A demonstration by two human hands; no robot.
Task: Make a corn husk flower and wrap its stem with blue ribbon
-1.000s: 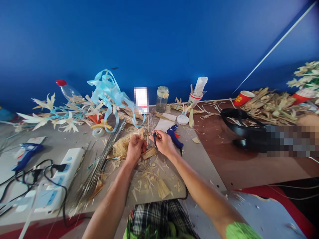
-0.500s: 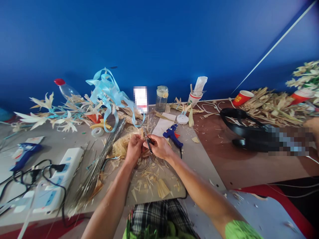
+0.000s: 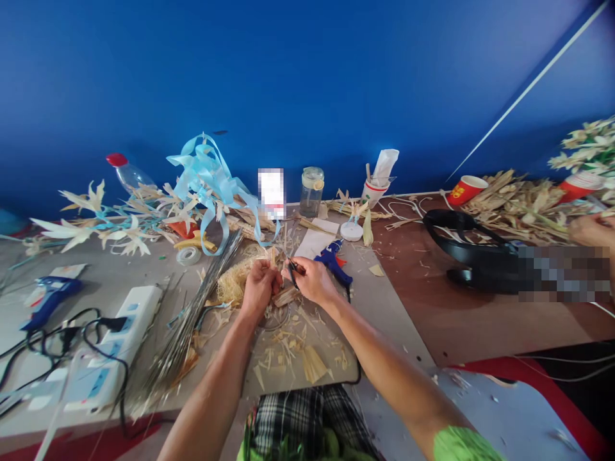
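Note:
My left hand (image 3: pixel 261 283) is closed in a pinch on a small pale strip of corn husk (image 3: pixel 273 255), whose tip stands up above the fingers. Close on its right, my right hand (image 3: pixel 313 280) is wrapped round black-handled scissors (image 3: pixel 292 271); their blades point away from me, up past the husk. Beneath the hands lie husk scraps (image 3: pixel 314 363) and a thin ring of wire or cord. Tangled pale fibre (image 3: pixel 233 282) rests just left of my left hand. A blue glue gun (image 3: pixel 335 262) lies to the right of my right hand.
Left of my arms lie a bundle of thin wires (image 3: pixel 192 326) and a white power strip (image 3: pixel 125 339) with black cords. Light-blue ribbon (image 3: pixel 204 173) and husk flowers (image 3: pixel 132 234) stand behind. A lidded jar (image 3: pixel 312 195) is at the wall. Another person's hand (image 3: pixel 593 230) shows at far right.
My right hand with the scissors has shifted slightly right, away from my left hand, opening a small gap. The other person's hand has come further into view at the right.

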